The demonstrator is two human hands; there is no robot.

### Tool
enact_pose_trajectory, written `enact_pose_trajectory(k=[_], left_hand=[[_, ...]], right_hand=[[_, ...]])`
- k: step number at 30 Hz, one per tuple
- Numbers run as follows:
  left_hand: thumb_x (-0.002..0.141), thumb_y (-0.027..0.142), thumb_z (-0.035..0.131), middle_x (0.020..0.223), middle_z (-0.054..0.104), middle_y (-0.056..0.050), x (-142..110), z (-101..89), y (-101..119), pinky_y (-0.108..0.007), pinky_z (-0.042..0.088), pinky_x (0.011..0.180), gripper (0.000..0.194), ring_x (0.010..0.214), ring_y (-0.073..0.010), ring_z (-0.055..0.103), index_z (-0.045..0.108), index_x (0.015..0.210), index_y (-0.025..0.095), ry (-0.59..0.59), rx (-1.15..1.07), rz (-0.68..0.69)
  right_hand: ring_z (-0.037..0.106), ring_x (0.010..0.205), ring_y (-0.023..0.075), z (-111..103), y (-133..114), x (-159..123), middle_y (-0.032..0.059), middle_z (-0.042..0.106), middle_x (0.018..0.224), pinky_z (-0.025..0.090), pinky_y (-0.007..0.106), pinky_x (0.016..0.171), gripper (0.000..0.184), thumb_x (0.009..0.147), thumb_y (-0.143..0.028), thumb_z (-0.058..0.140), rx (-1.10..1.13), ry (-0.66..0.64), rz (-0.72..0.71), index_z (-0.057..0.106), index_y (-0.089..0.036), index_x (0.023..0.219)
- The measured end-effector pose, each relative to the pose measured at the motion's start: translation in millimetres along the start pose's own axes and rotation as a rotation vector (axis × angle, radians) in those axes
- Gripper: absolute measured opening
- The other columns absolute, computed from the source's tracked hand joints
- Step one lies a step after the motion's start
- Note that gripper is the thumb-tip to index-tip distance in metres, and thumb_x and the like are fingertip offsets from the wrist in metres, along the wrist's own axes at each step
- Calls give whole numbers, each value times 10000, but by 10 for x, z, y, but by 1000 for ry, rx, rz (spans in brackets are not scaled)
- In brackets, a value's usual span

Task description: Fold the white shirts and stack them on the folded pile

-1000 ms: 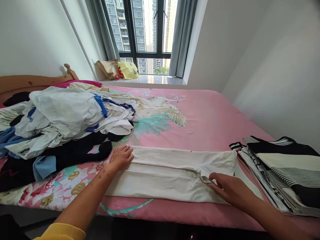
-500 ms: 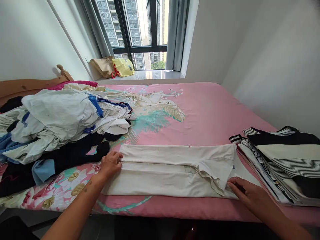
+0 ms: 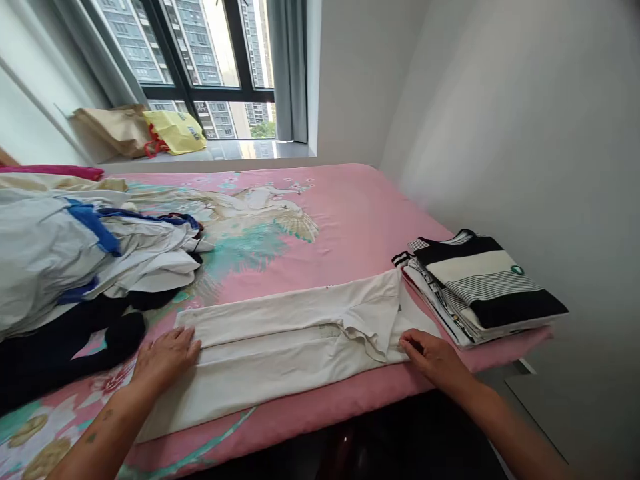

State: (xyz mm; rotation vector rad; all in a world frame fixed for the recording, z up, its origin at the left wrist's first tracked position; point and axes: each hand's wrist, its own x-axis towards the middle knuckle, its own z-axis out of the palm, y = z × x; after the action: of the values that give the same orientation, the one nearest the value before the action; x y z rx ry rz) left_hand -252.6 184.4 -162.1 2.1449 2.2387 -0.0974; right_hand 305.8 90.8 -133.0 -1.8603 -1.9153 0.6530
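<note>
A white shirt (image 3: 280, 357) lies on the bed with its sides folded inward into a long strip. One sleeve is folded back near its right end, and faint print shows along the middle gap. My left hand (image 3: 167, 360) rests flat on the shirt's left end, fingers stretched out. At the right end, my right hand (image 3: 433, 357) has its thumb and forefinger pinched together at the edge of the white cloth.
Beside my right hand stands a stack of folded clothes (image 3: 480, 280), a striped black and cream top uppermost. A heap of loose clothes (image 3: 90, 247) covers the left side. Bags (image 3: 175, 131) sit on the windowsill behind the pink bedspread (image 3: 345, 220).
The view has turned to the right, so everything sits farther left. My left hand has flattened onto the shirt. My right hand stays at the right end.
</note>
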Motion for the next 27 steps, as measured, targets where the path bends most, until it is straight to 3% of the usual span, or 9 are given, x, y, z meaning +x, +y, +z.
enact_pose_trajectory(k=[2,5,10,13,15,17,21,24,27], left_hand=[[810,405,424,1227,583,-145,-3,-47,231,-477,375,999,451,1149,-314,516,585,1153,161,89,-38,80],[826,398,464,1214,595,-99,-123,-144,932,-387,415,1004,424,1131,-251,540,548,1194,206,217,-270,338],[858,204,434,1272,556,-60,-374,-106,2408,-340,398,1046,435,1193,-187,494,468,1289,255,173,-508,709],[822,104,402,1275,545,-82,-342,-38,2969,-371,407,1023,499,1195,-204,489,464,1298,240,181,-550,754],[789,84,414,1235,568,-104,-252,-12,3152,-413,415,985,510,1164,-234,508,486,1275,221,189,-557,691],[774,101,439,1162,607,-106,-151,-7,3218,-439,418,945,455,1103,-248,541,534,1205,211,161,-562,631],[820,171,421,1009,657,-56,-11,-59,3194,-371,445,865,257,968,-201,596,597,1002,220,54,-654,599],[871,256,383,889,655,-25,27,-136,3191,-314,463,772,221,841,-169,603,591,938,228,20,-695,575],[820,296,481,875,634,-29,22,-213,3226,-313,452,727,136,822,-184,587,585,875,227,38,-594,594]], right_hand=[[584,767,190,0,8,31,42,640,834,437,307,728,289,895,-415,375,8,34,1,587,-219,870],[578,789,183,33,11,89,38,634,853,433,299,728,260,882,-373,385,29,79,9,590,-214,884],[575,834,166,92,-39,123,39,624,932,433,286,761,206,825,-203,408,49,91,4,589,-202,924],[545,973,184,126,-80,69,60,596,1034,414,310,867,313,733,-91,443,22,71,-135,577,-198,995],[480,1107,224,152,-105,34,76,566,1130,367,359,948,400,687,-63,483,-37,66,-255,565,-206,1051],[451,1142,248,175,-119,28,79,561,1153,341,393,967,367,710,-82,520,-67,67,-313,565,-215,1050],[525,940,209,180,-98,121,61,607,925,389,361,871,96,876,-209,480,45,113,-280,567,-197,916],[528,862,192,151,-57,220,55,598,864,411,338,817,159,929,-280,429,159,182,-224,555,-195,883],[529,862,189,104,-38,278,47,597,860,422,328,805,189,936,-332,428,230,223,-172,556,-205,882]])
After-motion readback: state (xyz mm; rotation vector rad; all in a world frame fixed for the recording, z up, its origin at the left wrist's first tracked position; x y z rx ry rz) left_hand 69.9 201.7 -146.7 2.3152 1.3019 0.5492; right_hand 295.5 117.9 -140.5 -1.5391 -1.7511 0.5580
